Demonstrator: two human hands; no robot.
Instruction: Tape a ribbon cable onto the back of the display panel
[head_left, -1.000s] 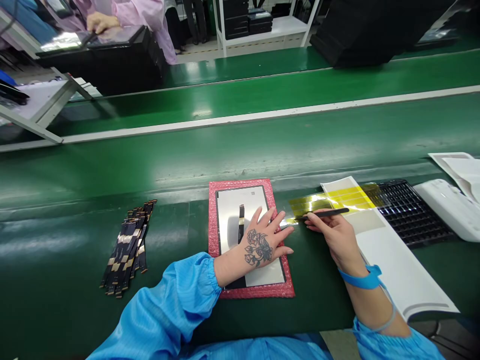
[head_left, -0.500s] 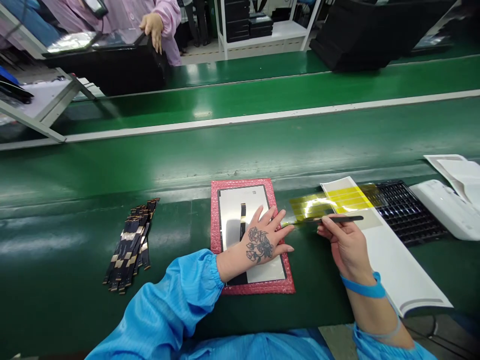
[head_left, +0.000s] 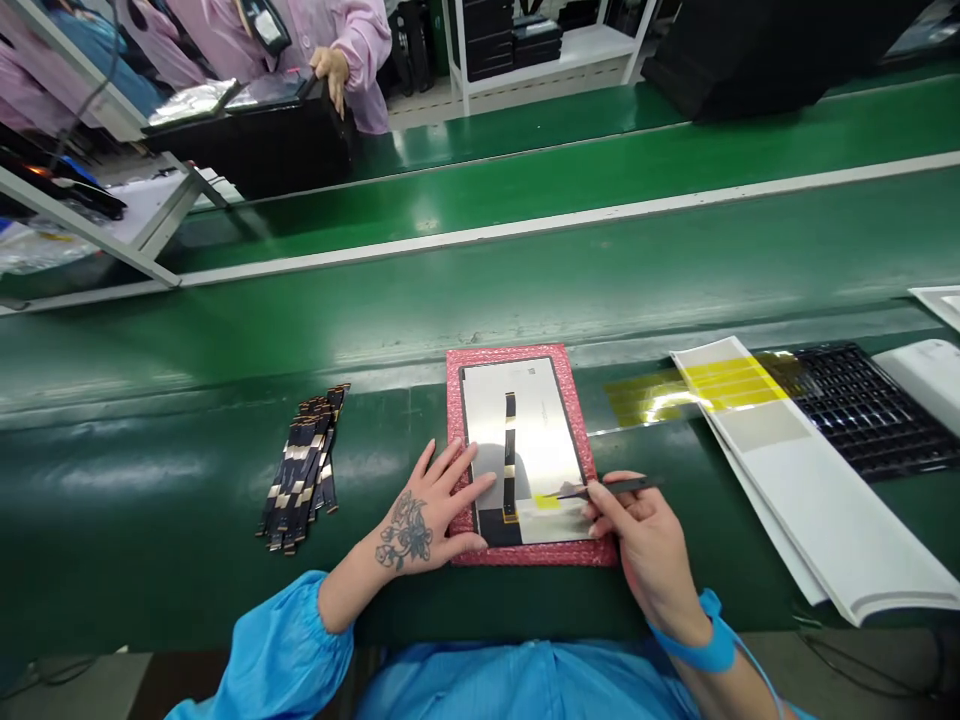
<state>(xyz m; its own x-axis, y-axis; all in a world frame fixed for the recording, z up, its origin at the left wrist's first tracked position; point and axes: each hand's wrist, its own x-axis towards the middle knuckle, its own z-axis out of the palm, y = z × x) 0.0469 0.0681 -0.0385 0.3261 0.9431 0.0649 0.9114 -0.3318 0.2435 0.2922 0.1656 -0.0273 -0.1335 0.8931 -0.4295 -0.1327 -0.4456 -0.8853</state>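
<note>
A flat display panel (head_left: 551, 420) with a white back and dark edges lies on a sheet of pink bubble wrap (head_left: 573, 387). Down its middle runs a black flex cable (head_left: 510, 445) with gold-coloured sections. My left hand (head_left: 431, 510) is open, fingers spread over the panel's left edge. In my right hand (head_left: 637, 530) I pinch dark tweezers (head_left: 626, 485) above the panel's right side. At their tips is a small piece of yellow tape (head_left: 546, 501), close to the cable's lower end; whether it touches the panel I cannot tell.
Several flex cables (head_left: 304, 470) lie bunched at left. Yellow tape strips (head_left: 649, 400) and a white sheet (head_left: 825, 500) lie at right, beside a black tray (head_left: 870, 410). Across the green bench, a co-worker's hand (head_left: 331, 75) rests on a black box (head_left: 300, 140).
My left hand has moved left, uncovering more of the panel and cable. My right hand has brought the tweezers left over the panel with the yellow tape. The camera view has shifted.
</note>
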